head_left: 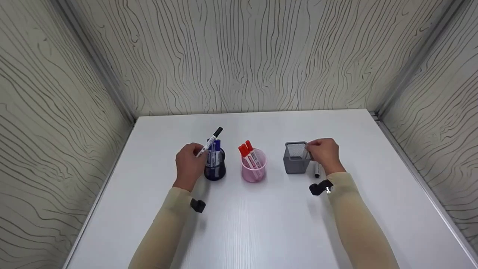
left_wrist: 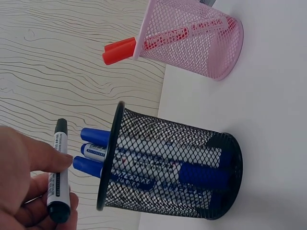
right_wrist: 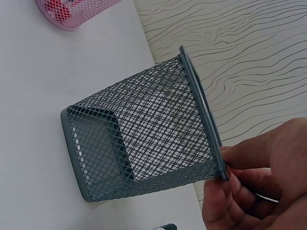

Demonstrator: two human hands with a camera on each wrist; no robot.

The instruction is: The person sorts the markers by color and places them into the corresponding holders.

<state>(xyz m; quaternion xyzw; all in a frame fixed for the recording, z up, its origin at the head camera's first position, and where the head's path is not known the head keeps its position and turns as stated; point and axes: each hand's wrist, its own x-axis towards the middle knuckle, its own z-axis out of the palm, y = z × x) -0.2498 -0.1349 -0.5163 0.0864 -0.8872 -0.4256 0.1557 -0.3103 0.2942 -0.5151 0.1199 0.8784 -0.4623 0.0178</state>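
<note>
Held between the thumb and fingers of my left hand (head_left: 189, 163) is a white marker with a black cap (left_wrist: 59, 167), raised beside the rim of a round black mesh pen holder (head_left: 214, 173). Several blue-capped markers (left_wrist: 168, 165) stand in that holder. My right hand (head_left: 326, 154) pinches the rim of a square grey mesh pen holder (right_wrist: 139, 129) at its right corner; no pens show inside. Another black-capped marker (head_left: 317, 170) lies on the table just right of the grey holder, partly hidden by the right hand.
Between the two holders stands a pink mesh pen cup (head_left: 254, 175) with red-capped markers (head_left: 247, 149) leaning in it. The white table (head_left: 239, 224) meets a wood-grain patterned wall (head_left: 239, 56) at the back, with similar panels on both sides.
</note>
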